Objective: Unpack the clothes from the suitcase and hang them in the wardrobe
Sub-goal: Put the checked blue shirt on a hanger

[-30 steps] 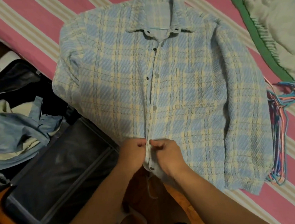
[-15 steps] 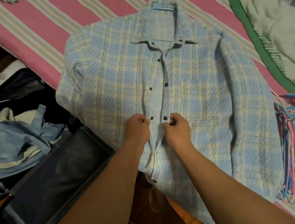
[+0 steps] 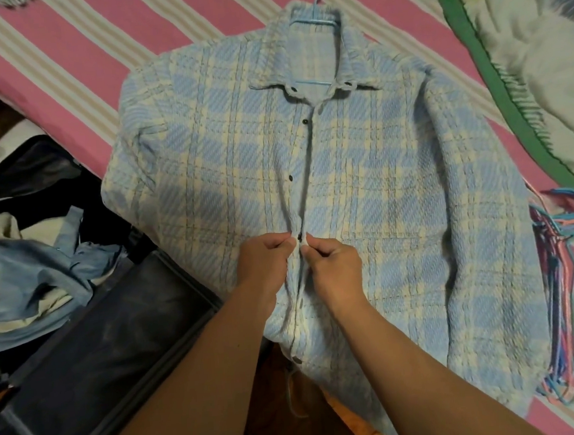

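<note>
Suitcase (image 3: 93, 352) lies open at left with clothes (image 3: 25, 272) left inside. Your left hand (image 3: 265, 267) pinches the left placket of the plaid shirt (image 3: 362, 194), flat on the bed (image 3: 60, 63) over a hanger (image 3: 314, 19). Right hand (image 3: 334, 268) pinches the opposite edge, probably at a button (image 3: 298, 238). Keep both edges taut and aligned.

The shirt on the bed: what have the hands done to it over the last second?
Both hands, left and right, moved up the shirt front from the bottom hem to the middle button, where their fingers now pinch the two edges together. The shirt stays flat on its hanger; suitcase and spare hangers lie unchanged.
</note>
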`<action>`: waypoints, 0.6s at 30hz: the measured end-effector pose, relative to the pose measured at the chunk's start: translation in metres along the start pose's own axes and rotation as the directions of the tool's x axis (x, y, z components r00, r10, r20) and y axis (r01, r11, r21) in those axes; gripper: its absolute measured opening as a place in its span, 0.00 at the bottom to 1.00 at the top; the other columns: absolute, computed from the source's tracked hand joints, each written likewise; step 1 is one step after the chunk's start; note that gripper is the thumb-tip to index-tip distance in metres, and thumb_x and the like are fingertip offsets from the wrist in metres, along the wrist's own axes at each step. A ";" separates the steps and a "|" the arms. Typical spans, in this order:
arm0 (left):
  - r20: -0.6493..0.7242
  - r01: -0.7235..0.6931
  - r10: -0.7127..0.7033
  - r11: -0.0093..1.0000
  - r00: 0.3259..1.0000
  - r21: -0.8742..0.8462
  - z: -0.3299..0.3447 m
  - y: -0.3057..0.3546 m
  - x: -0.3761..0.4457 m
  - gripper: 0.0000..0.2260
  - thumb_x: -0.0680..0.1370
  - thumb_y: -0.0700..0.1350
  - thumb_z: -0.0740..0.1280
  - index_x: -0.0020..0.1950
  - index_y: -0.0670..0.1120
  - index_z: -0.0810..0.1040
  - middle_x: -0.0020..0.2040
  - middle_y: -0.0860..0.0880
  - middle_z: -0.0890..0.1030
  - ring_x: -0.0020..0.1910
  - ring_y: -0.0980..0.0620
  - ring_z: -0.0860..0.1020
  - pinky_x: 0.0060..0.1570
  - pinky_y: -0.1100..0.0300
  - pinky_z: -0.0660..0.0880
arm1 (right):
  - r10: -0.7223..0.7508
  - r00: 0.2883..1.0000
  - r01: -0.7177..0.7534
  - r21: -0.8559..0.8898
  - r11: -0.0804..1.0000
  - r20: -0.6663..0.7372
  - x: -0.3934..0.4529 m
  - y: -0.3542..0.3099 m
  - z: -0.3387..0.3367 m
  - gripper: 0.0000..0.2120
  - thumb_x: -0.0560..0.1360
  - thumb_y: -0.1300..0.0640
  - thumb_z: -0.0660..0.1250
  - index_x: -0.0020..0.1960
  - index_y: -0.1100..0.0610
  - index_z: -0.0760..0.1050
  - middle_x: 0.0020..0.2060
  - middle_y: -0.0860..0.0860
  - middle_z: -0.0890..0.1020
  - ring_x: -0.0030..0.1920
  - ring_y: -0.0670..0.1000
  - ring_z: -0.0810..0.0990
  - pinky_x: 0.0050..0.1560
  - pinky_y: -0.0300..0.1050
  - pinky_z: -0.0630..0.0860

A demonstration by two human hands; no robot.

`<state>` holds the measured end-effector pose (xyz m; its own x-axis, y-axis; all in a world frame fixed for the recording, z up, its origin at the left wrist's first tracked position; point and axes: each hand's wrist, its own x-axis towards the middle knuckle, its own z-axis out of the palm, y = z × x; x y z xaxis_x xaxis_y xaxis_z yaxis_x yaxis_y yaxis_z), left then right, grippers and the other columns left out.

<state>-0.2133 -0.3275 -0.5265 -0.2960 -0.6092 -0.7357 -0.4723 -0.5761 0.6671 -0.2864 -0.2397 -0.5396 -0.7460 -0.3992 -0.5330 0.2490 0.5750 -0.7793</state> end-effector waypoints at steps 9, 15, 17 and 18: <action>-0.055 -0.011 0.015 0.997 0.998 0.072 0.002 -0.003 -0.003 0.06 0.79 0.39 0.69 0.48 0.46 0.86 0.47 0.49 0.86 0.50 0.55 0.82 0.53 0.58 0.79 | -0.104 0.994 0.099 -0.119 0.988 -0.038 -0.002 0.005 0.011 0.07 0.78 0.63 0.69 0.53 0.57 0.84 0.47 0.50 0.82 0.48 0.46 0.81 0.49 0.32 0.74; 0.010 0.045 -0.045 0.999 0.999 0.016 -0.001 0.000 0.002 0.09 0.80 0.37 0.67 0.45 0.49 0.82 0.47 0.52 0.83 0.48 0.58 0.79 0.42 0.68 0.71 | -0.079 0.995 0.075 -0.071 0.995 -0.065 -0.006 0.010 0.023 0.07 0.80 0.61 0.67 0.47 0.55 0.83 0.41 0.47 0.78 0.42 0.46 0.78 0.44 0.36 0.75; 0.068 0.021 -0.028 0.995 0.997 0.101 -0.007 0.002 0.005 0.14 0.80 0.35 0.66 0.37 0.48 0.80 0.40 0.51 0.80 0.40 0.55 0.76 0.37 0.67 0.71 | -0.168 0.986 0.163 -0.244 0.956 0.000 -0.005 0.008 0.020 0.08 0.81 0.60 0.65 0.50 0.57 0.83 0.41 0.48 0.77 0.42 0.48 0.78 0.44 0.40 0.76; 0.121 -0.012 -0.010 0.983 0.993 0.181 -0.010 0.003 0.007 0.14 0.79 0.35 0.65 0.35 0.46 0.79 0.37 0.49 0.78 0.38 0.53 0.74 0.36 0.65 0.69 | -0.214 0.972 0.236 -0.379 0.895 0.099 -0.003 0.004 0.014 0.09 0.82 0.60 0.63 0.53 0.58 0.82 0.42 0.50 0.77 0.43 0.50 0.78 0.44 0.44 0.76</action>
<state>-0.2083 -0.3391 -0.5281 -0.3895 -0.5328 -0.7513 -0.6115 -0.4604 0.6435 -0.2749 -0.2465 -0.5457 -0.7172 -0.5817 -0.3837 -0.1870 0.6911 -0.6981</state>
